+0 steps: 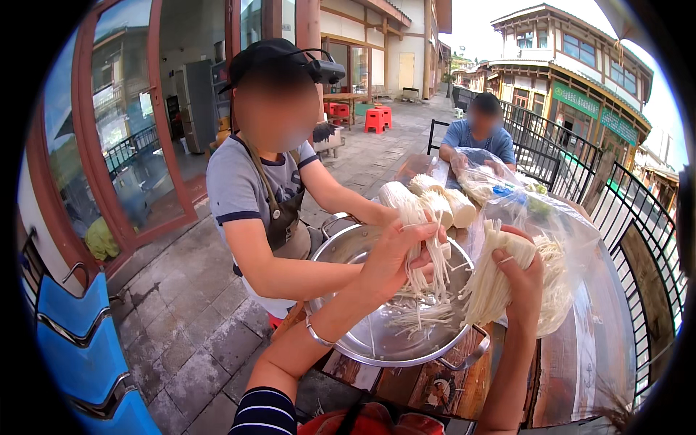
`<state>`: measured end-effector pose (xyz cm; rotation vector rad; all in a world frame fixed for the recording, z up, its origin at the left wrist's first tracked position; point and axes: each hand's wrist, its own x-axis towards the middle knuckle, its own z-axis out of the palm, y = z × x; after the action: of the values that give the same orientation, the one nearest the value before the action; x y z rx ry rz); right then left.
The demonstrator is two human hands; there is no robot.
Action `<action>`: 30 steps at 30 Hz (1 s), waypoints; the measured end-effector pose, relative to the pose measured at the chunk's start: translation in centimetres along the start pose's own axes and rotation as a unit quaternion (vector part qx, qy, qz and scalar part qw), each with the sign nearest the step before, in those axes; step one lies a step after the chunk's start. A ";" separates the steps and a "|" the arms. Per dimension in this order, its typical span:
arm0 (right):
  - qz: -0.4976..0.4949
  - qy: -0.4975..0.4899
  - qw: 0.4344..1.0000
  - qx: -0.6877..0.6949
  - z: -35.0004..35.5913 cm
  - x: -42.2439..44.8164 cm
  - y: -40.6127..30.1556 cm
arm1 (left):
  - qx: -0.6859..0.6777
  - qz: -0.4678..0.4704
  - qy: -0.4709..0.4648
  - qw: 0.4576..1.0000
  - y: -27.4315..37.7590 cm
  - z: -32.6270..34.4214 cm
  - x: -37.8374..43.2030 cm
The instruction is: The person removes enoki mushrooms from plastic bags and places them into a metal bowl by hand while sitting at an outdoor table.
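My left hand, with a silvery bangle on its wrist, is over a wide metal pan and closed on thin strands of enoki mushroom. A co-worker's hands are close beside it, partly hidden. To the right, my right hand grips a thick bunch of enoki mushrooms near the pan's right rim. Loose enoki strands lie on the pan's bottom. Whole enoki bundles are heaped beyond the pan. A clear plastic bag holding more enoki stands right of my right hand.
The pan sits on a wooden table. A co-worker in an apron stands at the left; another person sits at the far end. Blue chairs are at lower left, a black metal railing at right.
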<state>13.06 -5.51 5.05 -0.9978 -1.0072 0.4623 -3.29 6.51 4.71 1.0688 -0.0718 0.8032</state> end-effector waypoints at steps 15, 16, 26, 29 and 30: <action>-0.064 -0.036 0.988 -0.133 2.3 -0.9 1.8 | 0.321 0.144 0.043 0.935 -3.8 0.9 -0.6; -0.067 -0.039 0.988 -0.134 2.4 -0.8 1.8 | 0.349 0.173 0.045 0.920 -4.0 0.8 -0.5; 0.061 -0.025 0.994 0.082 1.9 -0.7 -0.5 | 0.078 0.047 0.031 0.995 -0.5 0.9 -0.6; 0.089 -0.039 0.989 0.112 1.3 -0.3 0.2 | 0.021 0.021 0.100 0.995 -0.3 1.4 -0.5; 0.088 -0.045 0.988 0.121 1.2 -0.2 0.4 | 0.017 0.019 0.097 0.995 -0.2 1.2 -0.5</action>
<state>11.93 -4.88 4.79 -0.8555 -0.9203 0.7645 -3.11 5.23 4.99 1.0198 0.0873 0.9412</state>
